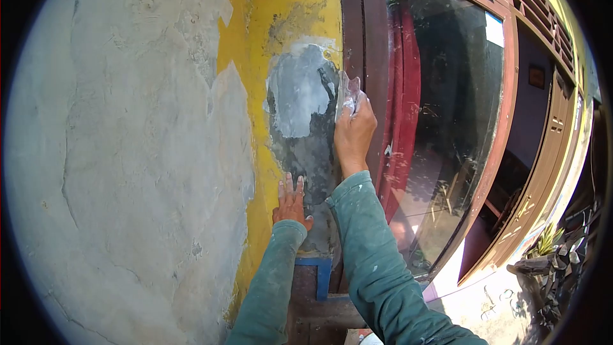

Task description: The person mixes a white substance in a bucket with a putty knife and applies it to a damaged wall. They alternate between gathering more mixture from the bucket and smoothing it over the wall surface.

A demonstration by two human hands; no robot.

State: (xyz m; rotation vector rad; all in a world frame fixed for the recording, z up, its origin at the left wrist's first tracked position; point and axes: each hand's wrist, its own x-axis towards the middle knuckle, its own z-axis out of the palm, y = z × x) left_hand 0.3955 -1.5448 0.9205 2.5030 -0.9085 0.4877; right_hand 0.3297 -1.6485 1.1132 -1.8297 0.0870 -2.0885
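My right hand (355, 133) is closed around a flat putty scraper (347, 92), smeared with pale paste. Its long edge stands upright along the right side of the wall patch, close to the brown door frame. Fresh-looking light grey filler (299, 99) covers the upper part of the patch, and darker bare grey surface (306, 160) shows below it. Lower down, my left hand (292, 203) lies flat against the wall with its fingers stretched upward, holding nothing. Dust or paste whitens the fingertips.
Flaking yellow paint (262, 0) surrounds the patch. On the left is a broad grey plastered wall (140, 153). A brown frame (373, 25) with a glass pane (456, 102) and red curtain (405, 89) stands at right. Below the patch is blue trim (324, 275).
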